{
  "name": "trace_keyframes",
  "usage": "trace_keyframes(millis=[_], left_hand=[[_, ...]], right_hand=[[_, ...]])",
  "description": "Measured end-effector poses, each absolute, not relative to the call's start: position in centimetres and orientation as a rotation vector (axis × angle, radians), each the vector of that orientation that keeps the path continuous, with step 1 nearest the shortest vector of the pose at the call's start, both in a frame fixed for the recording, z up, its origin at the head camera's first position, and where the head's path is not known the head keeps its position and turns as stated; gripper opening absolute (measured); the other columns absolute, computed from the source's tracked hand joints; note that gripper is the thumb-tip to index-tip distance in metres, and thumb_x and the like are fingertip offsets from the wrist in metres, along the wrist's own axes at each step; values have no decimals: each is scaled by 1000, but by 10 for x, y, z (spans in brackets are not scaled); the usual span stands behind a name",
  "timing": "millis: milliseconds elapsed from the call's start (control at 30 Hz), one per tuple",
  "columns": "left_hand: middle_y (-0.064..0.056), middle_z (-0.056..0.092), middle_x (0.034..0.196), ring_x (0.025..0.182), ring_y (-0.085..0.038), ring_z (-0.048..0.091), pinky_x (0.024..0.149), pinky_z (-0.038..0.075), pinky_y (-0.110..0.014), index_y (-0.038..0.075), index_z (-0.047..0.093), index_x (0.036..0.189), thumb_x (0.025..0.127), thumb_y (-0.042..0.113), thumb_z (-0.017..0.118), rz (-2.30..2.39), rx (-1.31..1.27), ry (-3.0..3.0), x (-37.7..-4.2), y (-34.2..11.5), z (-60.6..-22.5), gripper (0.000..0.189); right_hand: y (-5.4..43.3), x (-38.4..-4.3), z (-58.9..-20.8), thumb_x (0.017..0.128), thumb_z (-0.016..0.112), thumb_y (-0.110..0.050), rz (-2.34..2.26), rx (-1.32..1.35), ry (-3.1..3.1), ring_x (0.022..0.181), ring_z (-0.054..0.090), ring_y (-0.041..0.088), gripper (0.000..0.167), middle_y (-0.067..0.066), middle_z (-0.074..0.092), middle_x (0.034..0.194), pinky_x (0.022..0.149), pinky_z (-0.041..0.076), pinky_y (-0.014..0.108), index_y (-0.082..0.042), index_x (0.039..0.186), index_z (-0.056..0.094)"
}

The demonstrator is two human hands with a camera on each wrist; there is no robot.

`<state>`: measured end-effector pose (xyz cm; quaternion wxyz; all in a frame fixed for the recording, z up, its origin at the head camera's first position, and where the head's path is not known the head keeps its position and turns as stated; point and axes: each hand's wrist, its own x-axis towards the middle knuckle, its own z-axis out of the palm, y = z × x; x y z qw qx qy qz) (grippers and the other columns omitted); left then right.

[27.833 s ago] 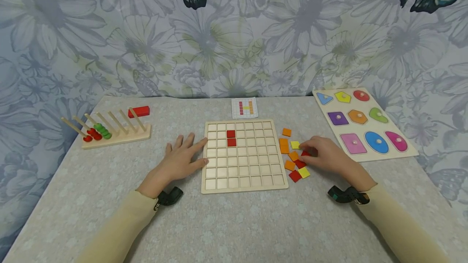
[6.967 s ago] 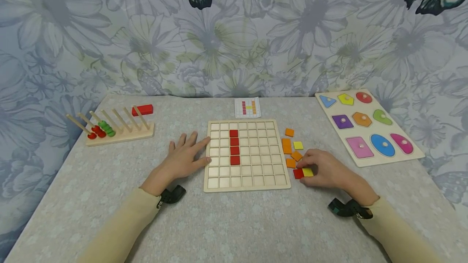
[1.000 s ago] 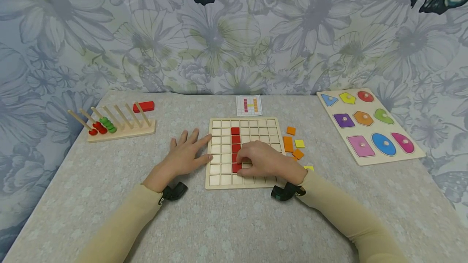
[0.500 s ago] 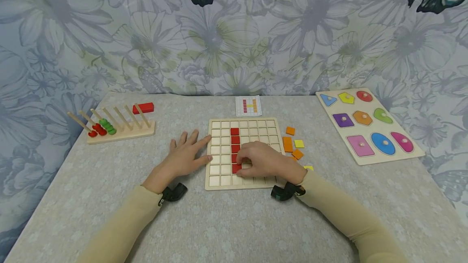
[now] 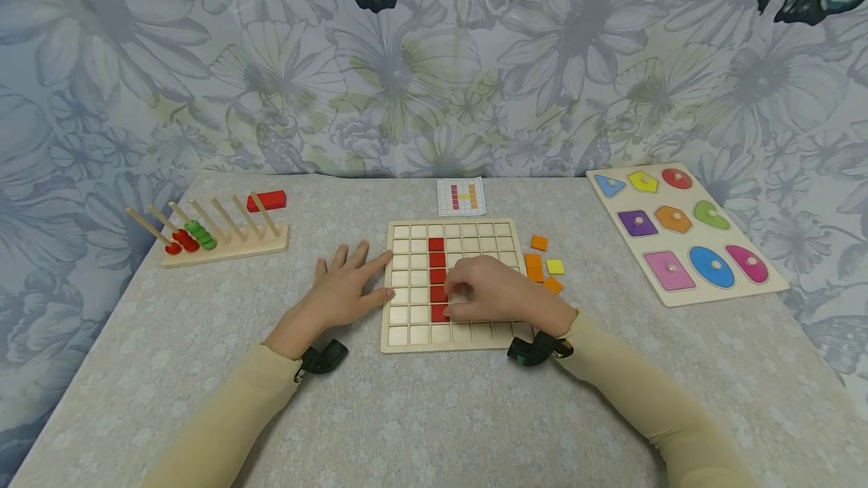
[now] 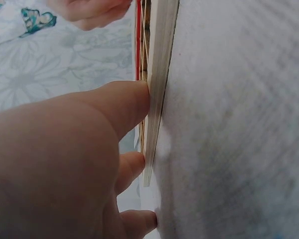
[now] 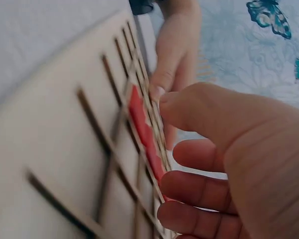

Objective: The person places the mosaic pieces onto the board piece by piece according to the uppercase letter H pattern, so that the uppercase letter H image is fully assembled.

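Column of five red tiles [image 5: 437, 277] sits at the centre of the frame in the wooden grid board [image 5: 400, 335], third column from its left edge, one row short of top and bottom; its long axis runs nearly straight up and down the frame, lower end barely to the right. The board lies flat, face up, its sides narrowing toward the top of the frame. The right hand [image 5: 498, 292] is over the column's lower half, thumb and fingers bent but apart; I cannot tell whether the tips touch a tile. The left hand [image 5: 334, 298] has its fingers spread, thumb and forefinger tips against the board's left edge. Right of the board are orange tiles [image 5: 534, 268] and a yellow tile [image 5: 555, 267]. At upper centre, a card [image 5: 461, 196] bears a printed H-like pattern: red column at left, yellow bar, orange column at right.
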<state>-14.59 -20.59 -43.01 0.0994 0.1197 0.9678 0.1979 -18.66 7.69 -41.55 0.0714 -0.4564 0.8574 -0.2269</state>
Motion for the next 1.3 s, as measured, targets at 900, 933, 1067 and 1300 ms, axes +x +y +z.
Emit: trace_keyframes(millis=[900, 933, 1067, 1300], left_hand=[[-29, 15, 168, 153, -60, 5, 112, 4, -84, 20, 34, 161, 102, 43, 58, 622, 356, 2865, -143, -206, -431, 68], [-29, 15, 168, 153, -60, 5, 112, 4, -84, 20, 34, 161, 102, 43, 58, 624, 356, 2863, -143, -206, -431, 68], [-29, 15, 168, 153, -60, 4, 112, 3, -84, 20, 34, 161, 102, 44, 58, 633, 357, 2855, -143, -206, -430, 69], [-28, 15, 168, 153, -59, 5, 112, 3, -83, 20, 34, 161, 102, 43, 58, 626, 352, 2859, -144, -206, -430, 68]], right_hand=[[201, -219, -406, 88, 76, -10, -759, -1015, 2888, 71, 57, 11, 11, 1, 69, 80, 66, 51, 27, -5, 97, 76], [204, -219, -406, 88, 76, -11, -752, -992, 2893, 71, 56, 11, 12, 1, 69, 79, 65, 50, 26, -5, 98, 76], [216, -220, -409, 89, 77, -15, -708, -877, 2911, 73, 55, 14, 16, 1, 68, 81, 66, 48, 26, -5, 102, 76], [229, -221, -417, 88, 77, -17, -676, -755, 2954, 76, 55, 16, 19, 3, 67, 81, 71, 48, 29, -5, 103, 75]])
